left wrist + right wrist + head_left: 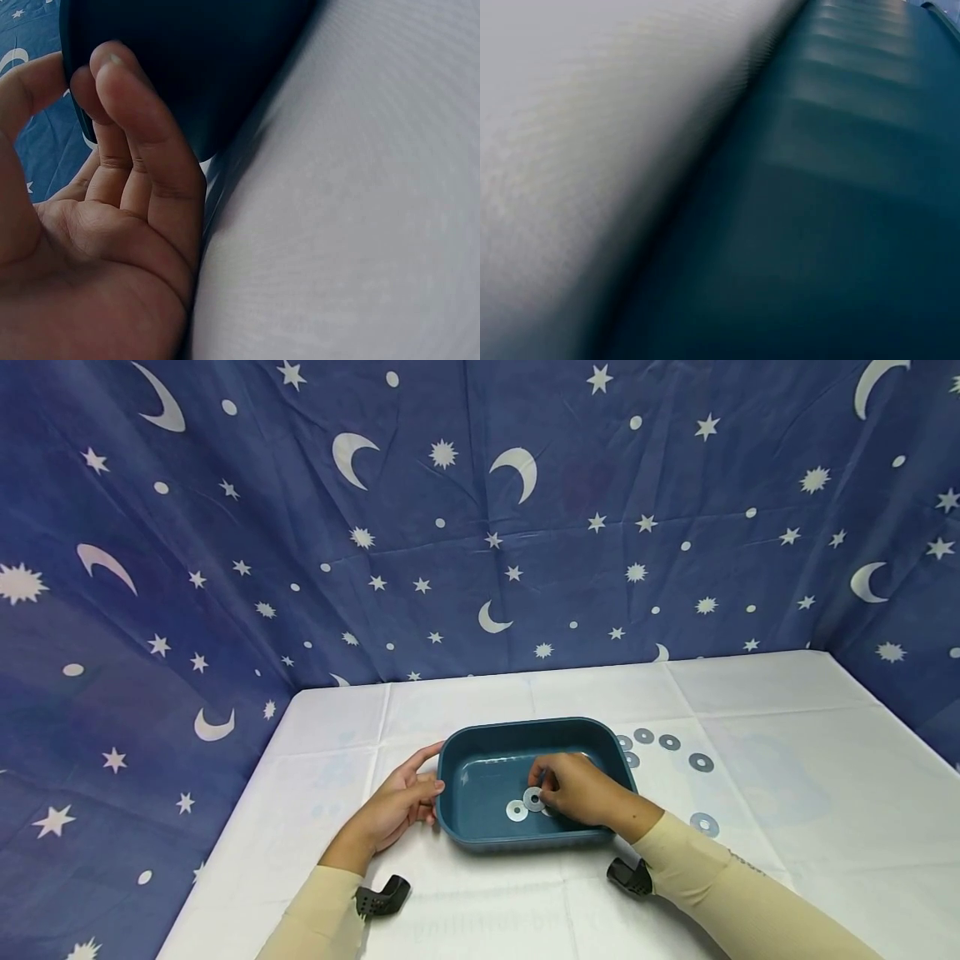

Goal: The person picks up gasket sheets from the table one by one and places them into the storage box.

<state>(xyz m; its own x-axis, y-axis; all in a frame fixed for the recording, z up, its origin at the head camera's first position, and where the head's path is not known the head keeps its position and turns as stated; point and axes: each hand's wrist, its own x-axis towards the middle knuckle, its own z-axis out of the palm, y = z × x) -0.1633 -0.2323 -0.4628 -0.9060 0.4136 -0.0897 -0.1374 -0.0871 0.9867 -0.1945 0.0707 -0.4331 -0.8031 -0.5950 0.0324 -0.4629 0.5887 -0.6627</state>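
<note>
A dark teal rectangular tray sits on the white-covered table. My left hand holds its left side, with the thumb at the rim. In the left wrist view, curled fingers show against the tray's outer wall. Inside the tray, my right hand pinches a flat metal washer between thumb and index finger. Beside it lies another washer on the tray floor, and one more is partly hidden under the fingers. The right wrist view shows the tray's wall, blurred, without the hand.
Several more washers are scattered on the tablecloth right of the tray, among them a far one, one farther right and a near one. A blue curtain with moons and stars hangs behind and at both sides.
</note>
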